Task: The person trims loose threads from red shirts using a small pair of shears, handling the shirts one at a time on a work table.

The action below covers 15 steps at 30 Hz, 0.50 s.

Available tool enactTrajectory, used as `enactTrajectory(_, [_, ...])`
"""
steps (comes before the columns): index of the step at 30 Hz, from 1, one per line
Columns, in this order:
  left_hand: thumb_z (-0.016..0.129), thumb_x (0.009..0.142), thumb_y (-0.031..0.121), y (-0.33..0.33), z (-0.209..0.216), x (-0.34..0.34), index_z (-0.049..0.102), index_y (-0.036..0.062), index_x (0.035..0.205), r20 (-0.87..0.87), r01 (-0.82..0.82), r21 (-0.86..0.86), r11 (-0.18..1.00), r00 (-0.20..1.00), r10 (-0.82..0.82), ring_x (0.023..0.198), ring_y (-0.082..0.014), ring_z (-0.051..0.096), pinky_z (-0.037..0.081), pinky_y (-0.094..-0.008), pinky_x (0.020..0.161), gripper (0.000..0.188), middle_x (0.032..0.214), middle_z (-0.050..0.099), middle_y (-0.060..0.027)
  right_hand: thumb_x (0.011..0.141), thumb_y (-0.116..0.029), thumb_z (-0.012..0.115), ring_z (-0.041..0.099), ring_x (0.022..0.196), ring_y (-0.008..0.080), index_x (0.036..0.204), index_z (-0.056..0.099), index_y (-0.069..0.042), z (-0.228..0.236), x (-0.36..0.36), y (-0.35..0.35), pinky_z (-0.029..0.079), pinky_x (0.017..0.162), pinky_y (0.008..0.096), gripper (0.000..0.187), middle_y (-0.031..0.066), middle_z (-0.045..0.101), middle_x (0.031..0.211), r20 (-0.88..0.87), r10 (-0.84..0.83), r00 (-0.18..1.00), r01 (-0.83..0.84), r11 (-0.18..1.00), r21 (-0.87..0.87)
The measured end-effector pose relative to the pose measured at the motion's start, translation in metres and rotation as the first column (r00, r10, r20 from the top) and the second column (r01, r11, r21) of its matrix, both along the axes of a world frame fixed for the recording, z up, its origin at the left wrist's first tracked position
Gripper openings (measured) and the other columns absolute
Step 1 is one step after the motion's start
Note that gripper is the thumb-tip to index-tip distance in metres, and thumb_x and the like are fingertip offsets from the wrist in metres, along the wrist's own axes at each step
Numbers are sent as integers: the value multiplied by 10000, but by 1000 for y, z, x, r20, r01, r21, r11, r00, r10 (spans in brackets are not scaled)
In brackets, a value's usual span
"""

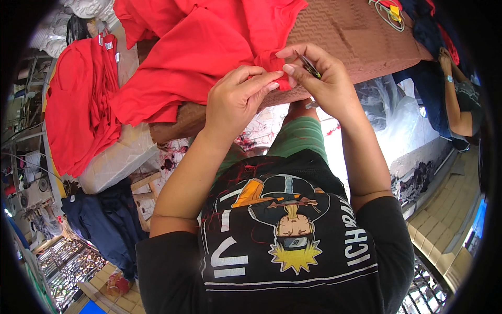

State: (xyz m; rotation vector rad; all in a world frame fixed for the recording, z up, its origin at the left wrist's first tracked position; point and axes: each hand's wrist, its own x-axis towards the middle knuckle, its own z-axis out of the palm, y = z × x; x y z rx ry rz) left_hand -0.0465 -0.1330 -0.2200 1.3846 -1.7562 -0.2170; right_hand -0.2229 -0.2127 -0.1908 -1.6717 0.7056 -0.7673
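Observation:
A large red garment [209, 63] is spread over the brown-covered table in front of me and hangs over its near edge. My left hand [236, 97] is closed, its thumb and fingers pinching the edge of the red cloth. Close beside it, my right hand [330, 81] has thumb and forefinger at the same edge. Small dark thread snips [310, 66] with a yellowish-green patch are tucked in the right hand, pointing up and away from the cloth. Fingers partly cover the snips, so whether their blades are apart cannot be told.
A pile of red garments [86, 104] lies on a wrapped bench at the left, with dark blue clothing [107, 220] below. The brown table cover [361, 39] extends right to a looped pale cord [389, 15]. Another person's arm [454, 97] is at far right. Thread scraps litter the floor.

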Motion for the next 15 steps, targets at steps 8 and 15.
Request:
enactTrajectory(8, [710,796,205,-9,2,-8,730,147,956,130,-6,-163,987,991,28,770,-191,576,423,-336,738,172,904,679,26,864,-35,656,603,748,81,1093,638,-40,13,4,12,493,676,256,230,46,688,888,-80,-47,996,31,980,-196])
enactTrajectory(15, [600,926,157,-8,5,-9,683,58,952,-135,-122,-10,992,984,120,672,-257,624,473,-366,652,132,734,659,-103,818,-116,742,587,778,78,1132,655,-48,0,2,2,480,661,267,333,31,690,908,-40,58,998,-54,995,80])
